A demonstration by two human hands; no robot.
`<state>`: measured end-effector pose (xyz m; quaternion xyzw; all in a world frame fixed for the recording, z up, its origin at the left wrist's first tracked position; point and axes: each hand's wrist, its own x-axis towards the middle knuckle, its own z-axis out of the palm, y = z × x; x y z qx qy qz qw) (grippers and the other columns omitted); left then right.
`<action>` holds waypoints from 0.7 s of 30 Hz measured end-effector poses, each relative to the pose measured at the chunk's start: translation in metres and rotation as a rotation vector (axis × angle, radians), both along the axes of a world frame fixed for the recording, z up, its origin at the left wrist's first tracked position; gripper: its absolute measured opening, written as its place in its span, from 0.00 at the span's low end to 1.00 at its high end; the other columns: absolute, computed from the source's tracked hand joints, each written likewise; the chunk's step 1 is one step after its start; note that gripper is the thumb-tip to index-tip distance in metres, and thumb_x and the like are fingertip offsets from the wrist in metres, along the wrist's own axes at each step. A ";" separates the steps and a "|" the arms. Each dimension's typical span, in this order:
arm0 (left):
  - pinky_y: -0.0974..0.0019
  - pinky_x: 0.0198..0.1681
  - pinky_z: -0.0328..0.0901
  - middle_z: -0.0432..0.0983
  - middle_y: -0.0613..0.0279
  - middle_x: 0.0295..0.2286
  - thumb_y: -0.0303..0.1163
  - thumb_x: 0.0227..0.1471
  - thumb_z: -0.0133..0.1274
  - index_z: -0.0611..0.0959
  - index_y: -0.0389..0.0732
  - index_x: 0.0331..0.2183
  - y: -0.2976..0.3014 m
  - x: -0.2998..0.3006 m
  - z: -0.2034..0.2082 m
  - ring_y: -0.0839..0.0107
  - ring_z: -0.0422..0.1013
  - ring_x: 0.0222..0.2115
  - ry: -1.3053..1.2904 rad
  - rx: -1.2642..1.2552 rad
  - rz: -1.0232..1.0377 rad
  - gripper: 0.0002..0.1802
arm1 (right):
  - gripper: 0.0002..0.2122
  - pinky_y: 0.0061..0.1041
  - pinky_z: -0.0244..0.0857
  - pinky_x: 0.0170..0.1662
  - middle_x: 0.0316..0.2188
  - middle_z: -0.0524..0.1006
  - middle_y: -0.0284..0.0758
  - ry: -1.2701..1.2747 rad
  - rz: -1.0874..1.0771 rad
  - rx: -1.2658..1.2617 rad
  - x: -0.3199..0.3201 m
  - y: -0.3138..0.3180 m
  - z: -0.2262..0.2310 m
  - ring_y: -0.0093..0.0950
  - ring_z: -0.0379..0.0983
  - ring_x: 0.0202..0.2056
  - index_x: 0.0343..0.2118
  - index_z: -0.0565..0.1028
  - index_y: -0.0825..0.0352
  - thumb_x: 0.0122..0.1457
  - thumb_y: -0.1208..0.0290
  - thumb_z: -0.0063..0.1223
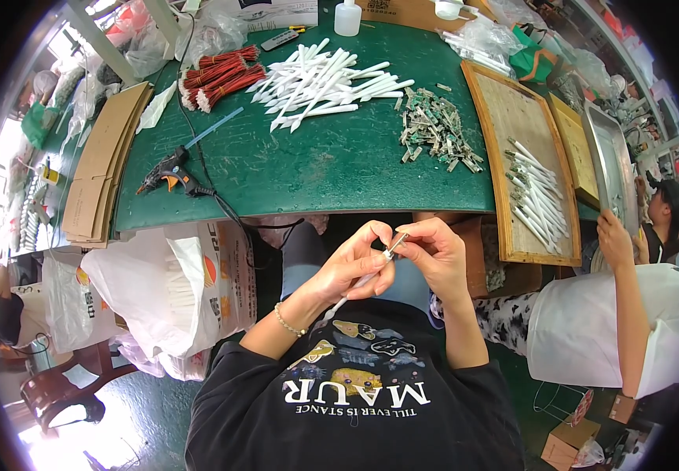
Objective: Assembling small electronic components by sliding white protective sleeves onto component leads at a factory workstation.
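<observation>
In front of my chest, above my lap, my left hand (353, 265) is closed around a slim white plastic tube (365, 279). Its tapered end points down toward my shirt. At the upper end of the tube, my right hand (438, 257) pinches a small narrow circuit board (399, 242) between thumb and forefinger. The board meets the tube's opening; how far it sits inside is hidden by my fingers. On the green table (308, 173) ahead lie a heap of similar white tubes (316, 82) and a pile of small circuit boards (438, 129).
A wooden-framed tray (484, 118) at the right holds several white tubes with boards at their ends. Left stand a hot glue gun (173, 171), red wire bundles (222, 74) and cardboard sheets (108, 165). A white bottle (347, 19) stands at the back. Another person's arm (628, 314) grips a metal tray (610, 157).
</observation>
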<state>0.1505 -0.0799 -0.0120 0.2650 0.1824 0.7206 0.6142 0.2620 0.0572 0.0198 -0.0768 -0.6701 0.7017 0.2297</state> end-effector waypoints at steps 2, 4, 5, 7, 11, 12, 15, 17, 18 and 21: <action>0.83 0.09 0.44 0.69 0.53 0.18 0.36 0.58 0.46 0.62 0.47 0.41 0.000 0.000 0.000 0.84 0.51 0.05 0.001 -0.002 0.005 0.13 | 0.08 0.17 0.68 0.38 0.30 0.77 0.33 0.004 -0.010 0.010 0.000 -0.001 -0.003 0.19 0.74 0.33 0.36 0.74 0.70 0.52 0.82 0.56; 0.83 0.09 0.44 0.69 0.53 0.18 0.36 0.58 0.46 0.62 0.47 0.41 0.000 0.000 0.001 0.84 0.51 0.05 0.018 -0.002 0.014 0.13 | 0.08 0.17 0.68 0.37 0.30 0.77 0.33 0.007 -0.020 0.021 0.001 -0.001 -0.006 0.19 0.74 0.33 0.36 0.74 0.70 0.52 0.82 0.56; 0.83 0.09 0.44 0.69 0.53 0.18 0.36 0.58 0.46 0.62 0.47 0.41 0.000 0.000 0.001 0.84 0.51 0.05 0.019 -0.001 0.015 0.13 | 0.08 0.17 0.68 0.38 0.30 0.77 0.33 0.007 -0.019 0.032 0.002 -0.001 -0.009 0.19 0.74 0.33 0.36 0.74 0.70 0.52 0.82 0.56; 0.83 0.09 0.44 0.70 0.53 0.18 0.37 0.58 0.46 0.62 0.47 0.41 0.000 0.001 0.001 0.84 0.51 0.05 0.031 -0.009 0.014 0.13 | 0.09 0.17 0.68 0.38 0.31 0.77 0.33 0.008 -0.018 0.044 0.005 0.000 -0.013 0.19 0.74 0.34 0.37 0.74 0.70 0.52 0.83 0.56; 0.83 0.09 0.44 0.69 0.54 0.18 0.36 0.58 0.46 0.62 0.46 0.41 0.000 -0.001 0.001 0.84 0.51 0.05 0.045 -0.004 0.017 0.13 | 0.11 0.17 0.68 0.40 0.31 0.77 0.33 -0.025 -0.042 0.151 0.007 -0.002 -0.002 0.21 0.75 0.35 0.40 0.74 0.70 0.52 0.82 0.55; 0.83 0.09 0.44 0.70 0.54 0.18 0.36 0.58 0.45 0.62 0.46 0.41 0.000 -0.002 0.003 0.84 0.52 0.06 0.056 -0.014 0.038 0.12 | 0.11 0.18 0.68 0.40 0.31 0.77 0.34 -0.057 -0.050 0.218 0.007 -0.003 0.002 0.21 0.75 0.35 0.40 0.74 0.71 0.53 0.82 0.54; 0.82 0.10 0.45 0.69 0.55 0.19 0.34 0.59 0.44 0.61 0.46 0.41 0.002 -0.001 0.008 0.84 0.52 0.07 0.118 -0.025 0.056 0.11 | 0.09 0.19 0.67 0.41 0.32 0.77 0.36 0.040 -0.106 0.097 0.012 -0.008 -0.004 0.23 0.75 0.36 0.40 0.74 0.72 0.55 0.80 0.51; 0.82 0.10 0.45 0.69 0.56 0.19 0.34 0.59 0.43 0.61 0.46 0.41 0.003 0.001 0.009 0.84 0.52 0.07 0.169 -0.029 0.052 0.10 | 0.08 0.19 0.67 0.41 0.32 0.77 0.37 0.105 -0.113 0.126 0.015 -0.006 -0.019 0.22 0.74 0.35 0.39 0.73 0.73 0.58 0.78 0.48; 0.82 0.11 0.44 0.69 0.57 0.19 0.33 0.60 0.43 0.61 0.46 0.41 0.004 0.002 0.008 0.84 0.52 0.07 0.192 -0.029 0.054 0.10 | 0.07 0.19 0.66 0.40 0.32 0.77 0.37 0.152 -0.130 0.072 0.015 -0.007 -0.023 0.22 0.73 0.35 0.39 0.73 0.72 0.59 0.77 0.48; 0.81 0.11 0.44 0.68 0.59 0.19 0.33 0.60 0.42 0.60 0.46 0.41 0.005 0.005 0.007 0.84 0.51 0.08 0.220 -0.044 0.050 0.10 | 0.07 0.20 0.64 0.39 0.32 0.76 0.39 0.234 -0.129 -0.050 0.012 -0.015 -0.026 0.22 0.70 0.33 0.36 0.73 0.71 0.61 0.74 0.46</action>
